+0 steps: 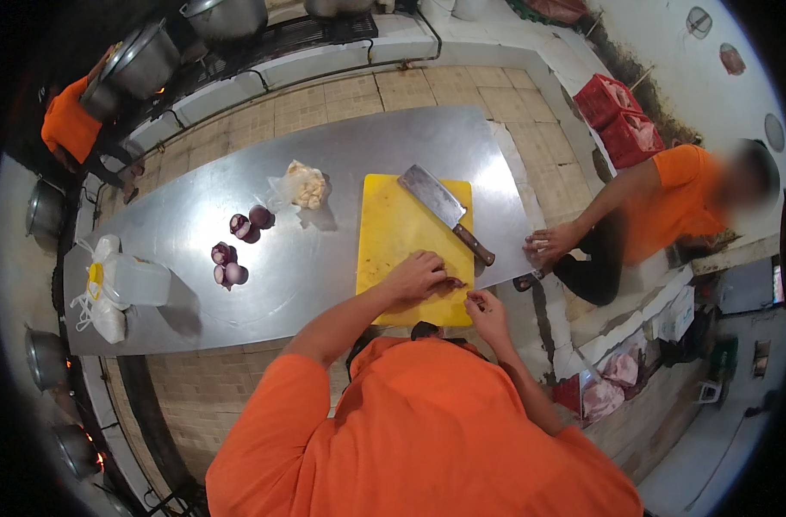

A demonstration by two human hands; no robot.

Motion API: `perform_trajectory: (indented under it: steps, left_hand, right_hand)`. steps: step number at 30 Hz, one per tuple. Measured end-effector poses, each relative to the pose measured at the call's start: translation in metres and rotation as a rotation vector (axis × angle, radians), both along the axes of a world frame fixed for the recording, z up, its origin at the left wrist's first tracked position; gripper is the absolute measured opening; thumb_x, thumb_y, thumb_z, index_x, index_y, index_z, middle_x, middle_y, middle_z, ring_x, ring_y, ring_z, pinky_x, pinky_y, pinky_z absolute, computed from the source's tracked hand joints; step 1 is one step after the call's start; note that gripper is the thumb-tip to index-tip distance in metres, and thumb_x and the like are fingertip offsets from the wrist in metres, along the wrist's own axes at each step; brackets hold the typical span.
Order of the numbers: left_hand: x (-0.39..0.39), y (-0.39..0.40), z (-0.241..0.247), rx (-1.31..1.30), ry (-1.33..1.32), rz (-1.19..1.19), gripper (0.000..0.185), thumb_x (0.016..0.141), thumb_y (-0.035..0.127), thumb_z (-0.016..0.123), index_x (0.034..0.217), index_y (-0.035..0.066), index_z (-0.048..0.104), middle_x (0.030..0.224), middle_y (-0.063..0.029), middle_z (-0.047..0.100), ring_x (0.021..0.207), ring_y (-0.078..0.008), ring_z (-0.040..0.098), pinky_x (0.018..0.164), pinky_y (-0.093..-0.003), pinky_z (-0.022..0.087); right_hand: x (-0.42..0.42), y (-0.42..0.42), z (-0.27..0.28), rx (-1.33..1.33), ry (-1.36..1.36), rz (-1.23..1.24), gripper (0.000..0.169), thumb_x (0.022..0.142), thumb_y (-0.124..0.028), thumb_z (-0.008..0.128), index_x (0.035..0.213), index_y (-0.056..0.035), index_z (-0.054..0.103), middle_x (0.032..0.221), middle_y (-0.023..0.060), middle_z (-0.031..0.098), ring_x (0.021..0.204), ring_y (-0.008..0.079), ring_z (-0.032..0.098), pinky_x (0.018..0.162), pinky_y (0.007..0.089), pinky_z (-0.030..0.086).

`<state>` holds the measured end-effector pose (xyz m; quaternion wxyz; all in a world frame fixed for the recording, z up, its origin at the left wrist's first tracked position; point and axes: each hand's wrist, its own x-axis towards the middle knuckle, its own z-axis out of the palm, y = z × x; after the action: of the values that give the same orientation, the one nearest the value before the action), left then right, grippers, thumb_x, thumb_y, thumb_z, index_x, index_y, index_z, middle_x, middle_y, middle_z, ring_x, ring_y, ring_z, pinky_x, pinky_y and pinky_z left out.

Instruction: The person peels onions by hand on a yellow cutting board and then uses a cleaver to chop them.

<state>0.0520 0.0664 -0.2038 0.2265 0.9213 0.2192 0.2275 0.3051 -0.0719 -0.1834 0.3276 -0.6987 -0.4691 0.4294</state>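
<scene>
My left hand [416, 276] rests on the yellow cutting board [393, 220], its fingers at some dark reddish scraps [454, 283] that look like onion skin. Whether it grips them is hidden. Beside the board's lower right edge is my right hand [486, 310], thumb and fingers close together, with a tiny green thing at the fingers. A cleaver [435, 197] with a wooden handle lies slantwise across the board's upper right, the handle's end past the edge. Left of the board are several red onions [239, 226], in two groups, and a clear plastic bag of peeled garlic cloves [309, 186].
The steel table [328, 258] also holds a plastic jug [141, 282] and tied white bags [108, 320] at the left. A person in orange [664, 200] sits at the right, a hand by the table's edge. Another person [73, 123] stands by large pots [141, 61] over flames.
</scene>
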Motion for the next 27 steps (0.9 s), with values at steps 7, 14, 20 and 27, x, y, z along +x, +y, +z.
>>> perform_trajectory:
  steps: [7,14,20,27]
  left_hand:
    - [-0.037,-0.015,0.023,0.154,0.325,0.307,0.032,0.099,0.036,0.074,0.125,0.018,0.072,0.122,-0.01,0.068,0.115,-0.0321,0.067,0.092,-0.048,0.057]
    - [-0.038,0.004,0.0,-0.08,0.25,0.156,0.034,0.105,0.023,0.063,0.133,0.005,0.068,0.12,-0.0204,0.076,0.111,-0.0429,0.075,0.091,-0.0562,0.063]
    - [-0.04,0.019,0.01,-0.402,0.205,0.387,0.033,0.101,0.03,0.066,0.113,0.002,0.076,0.108,-0.0252,0.076,0.105,-0.0465,0.075,0.09,-0.0575,0.059]
    - [-0.089,0.005,0.042,-1.225,-0.493,0.742,0.026,0.105,0.029,0.073,0.11,0.003,0.072,0.091,-0.0062,0.074,0.069,-0.0251,0.069,0.06,-0.0413,0.06]
  right_hand:
    - [-0.008,0.011,0.01,0.053,-0.064,0.038,0.03,0.104,-0.016,0.077,0.124,0.0054,0.076,0.109,0.0112,0.081,0.098,0.0171,0.075,0.086,0.0343,0.059]
    - [-0.023,0.019,0.01,0.162,-0.077,0.081,0.029,0.101,-0.017,0.076,0.121,0.0052,0.077,0.112,0.0165,0.081,0.104,0.0225,0.077,0.091,0.0373,0.06]
    - [-0.046,0.042,-0.001,0.252,-0.312,0.222,0.031,0.099,-0.011,0.077,0.126,0.0044,0.075,0.121,0.0204,0.077,0.108,0.0301,0.077,0.089,0.0407,0.062]
    - [-0.067,0.056,0.007,0.221,-0.372,0.171,0.046,0.094,-0.023,0.087,0.131,0.0006,0.074,0.126,0.0216,0.076,0.113,0.037,0.075,0.093,0.0451,0.061]
